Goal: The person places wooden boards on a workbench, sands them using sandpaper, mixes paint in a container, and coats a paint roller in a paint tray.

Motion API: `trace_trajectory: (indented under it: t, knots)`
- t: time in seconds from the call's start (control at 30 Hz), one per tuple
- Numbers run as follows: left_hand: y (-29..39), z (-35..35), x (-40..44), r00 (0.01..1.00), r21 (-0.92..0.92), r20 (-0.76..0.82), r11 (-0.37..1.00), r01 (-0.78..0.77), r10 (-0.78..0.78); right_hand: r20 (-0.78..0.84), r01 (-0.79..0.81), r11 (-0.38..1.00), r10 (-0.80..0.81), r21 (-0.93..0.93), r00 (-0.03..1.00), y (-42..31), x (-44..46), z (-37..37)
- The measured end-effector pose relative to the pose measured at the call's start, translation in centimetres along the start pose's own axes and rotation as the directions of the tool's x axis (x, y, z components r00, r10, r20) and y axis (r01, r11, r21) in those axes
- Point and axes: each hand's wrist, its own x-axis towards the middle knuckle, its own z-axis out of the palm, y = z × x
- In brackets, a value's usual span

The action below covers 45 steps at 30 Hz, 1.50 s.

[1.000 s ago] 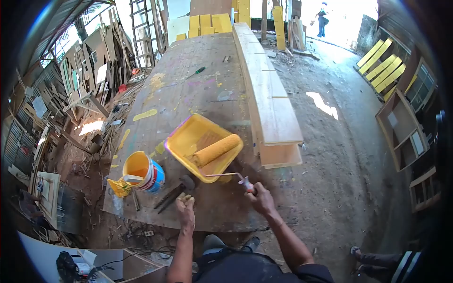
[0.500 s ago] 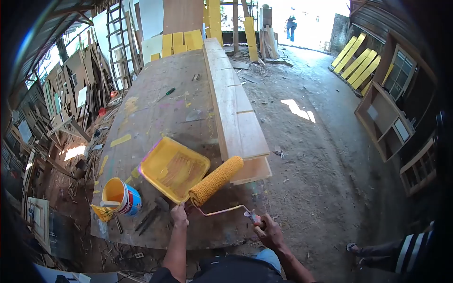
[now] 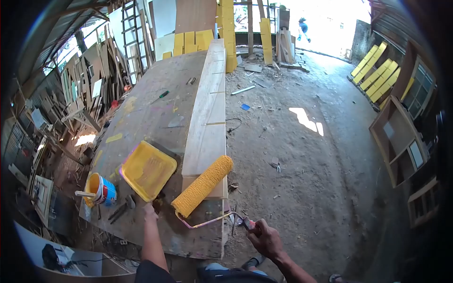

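My right hand (image 3: 265, 238) is closed around the handle of a paint roller (image 3: 203, 186). Its fluffy sleeve is coated in yellow paint and lies across the view over the near end of a long pale wooden board (image 3: 204, 141). Whether sleeve and board touch, I cannot tell. At the lower corner of a yellow-smeared paint tray (image 3: 150, 193), my left hand (image 3: 150, 211) grips the rim, its fingers partly hidden. Left of the tray stands a paint bucket (image 3: 107, 191) with yellow inside and a brush handle (image 3: 85, 194) across its rim.
Dark tools (image 3: 121, 210) lie between bucket and tray on the worktable (image 3: 155, 118). A green-handled screwdriver (image 3: 163, 94) rests farther back. Yellow-painted boards (image 3: 380, 80) lean at the right, near a wooden cabinet frame (image 3: 394, 137). Scrap wood is stacked at the left; a person stands far off outside.
My viewpoint has shifted rightward, so tray, bucket and the board's near end appear farther left. The roller sits slightly left and lower in view. Both hands keep their holds.
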Motion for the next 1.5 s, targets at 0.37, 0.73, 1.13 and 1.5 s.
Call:
trace_trajectory:
  t: [0.37, 0.73, 1.13, 1.5]
  knots:
    - [-2.9, 4.9, 5.3, 0.994, 0.029, 0.114, 1.0, -0.005, 0.001, 0.099, 0.05, 0.994, -0.06, 0.1, 0.993, 3.5, 10.4, -6.9]
    - [-1.4, 17.9, 3.9, 0.993, 0.253, -0.03, 0.96, 0.118, -0.114, 0.286, 0.244, 0.954, -0.188, -0.173, 0.94, 4.9, 32.1, -10.8]
    - [0.0, 31.8, 14.6, 0.988, 0.462, -0.142, 0.879, 0.115, -0.055, 0.414, 0.431, 0.902, -0.378, -0.037, 0.828, -1.5, 58.0, -9.1]
    - [0.4, 41.1, 19.9, 0.811, 0.096, -0.569, 0.991, -0.098, 0.135, 0.604, 0.682, 0.725, -0.586, 0.094, 0.541, -5.9, 80.8, -2.4]
